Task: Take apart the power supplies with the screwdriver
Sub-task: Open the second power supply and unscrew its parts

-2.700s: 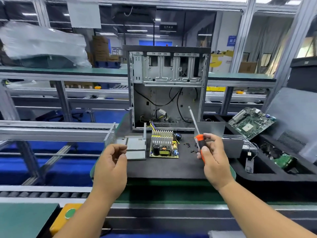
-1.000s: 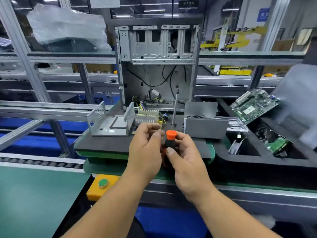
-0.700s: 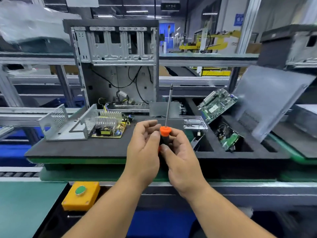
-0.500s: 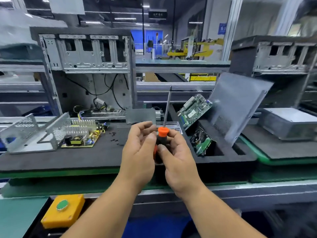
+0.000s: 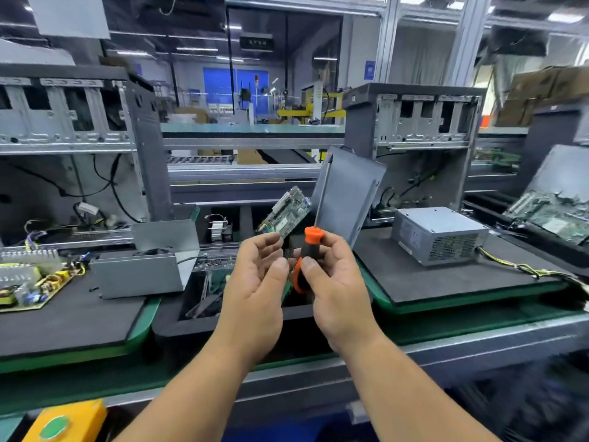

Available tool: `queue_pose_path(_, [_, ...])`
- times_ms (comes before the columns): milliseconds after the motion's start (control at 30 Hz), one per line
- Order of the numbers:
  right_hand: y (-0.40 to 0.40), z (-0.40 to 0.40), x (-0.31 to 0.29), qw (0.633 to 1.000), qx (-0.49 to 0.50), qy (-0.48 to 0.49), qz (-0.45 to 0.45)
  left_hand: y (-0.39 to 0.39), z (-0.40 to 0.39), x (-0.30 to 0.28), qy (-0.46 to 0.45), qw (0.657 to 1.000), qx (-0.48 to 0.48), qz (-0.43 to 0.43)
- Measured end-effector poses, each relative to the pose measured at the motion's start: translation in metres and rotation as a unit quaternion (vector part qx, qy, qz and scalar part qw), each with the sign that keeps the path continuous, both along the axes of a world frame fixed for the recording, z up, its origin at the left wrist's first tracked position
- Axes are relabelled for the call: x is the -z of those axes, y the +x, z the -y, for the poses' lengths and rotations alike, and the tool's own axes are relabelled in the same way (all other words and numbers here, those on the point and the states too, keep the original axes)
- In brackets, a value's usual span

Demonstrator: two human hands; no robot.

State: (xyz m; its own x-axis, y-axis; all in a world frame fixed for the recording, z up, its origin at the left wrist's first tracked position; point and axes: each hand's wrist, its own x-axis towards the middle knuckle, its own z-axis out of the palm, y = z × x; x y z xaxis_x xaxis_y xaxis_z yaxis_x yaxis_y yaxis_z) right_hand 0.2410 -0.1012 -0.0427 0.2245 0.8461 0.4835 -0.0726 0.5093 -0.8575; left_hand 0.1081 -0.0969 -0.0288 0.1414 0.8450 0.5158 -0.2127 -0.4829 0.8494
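Orange-and-black screwdriver (image 5: pixel 304 260), grey power supply (image 5: pixel 438 234), yellow box (image 5: pixel 63 421) with green button (image 5: pixel 54 427).

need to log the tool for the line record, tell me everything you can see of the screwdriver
The screwdriver has a black handle with orange panels and an orange collar at the top, from which a thin, grey, metallic-looking shaft rises, leaning slightly right. It is held upright above the workbench, touching no workpiece. The right hand grips the handle; the left hand is next to it, but actual contact cannot be made out.

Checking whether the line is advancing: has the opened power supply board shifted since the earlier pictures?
Cannot tell. The board now sits far left in view, but the case behind it shifted equally, so the camera turned right.
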Motion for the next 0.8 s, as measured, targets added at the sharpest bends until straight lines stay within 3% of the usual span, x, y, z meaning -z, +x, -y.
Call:
queue_pose_path(567, [0.030, -0.013, -0.014, 0.999, 0.026, 0.023, 0.015, 0.030, -0.011, -0.015, 0.032, 0.999, 0.003, -0.025])
queue_pose_path(800, [0.071, -0.021, -0.021, 0.997, 0.079, 0.014, 0.021, 0.040, -0.037, -0.001, -0.003, 0.994, -0.015, -0.104])
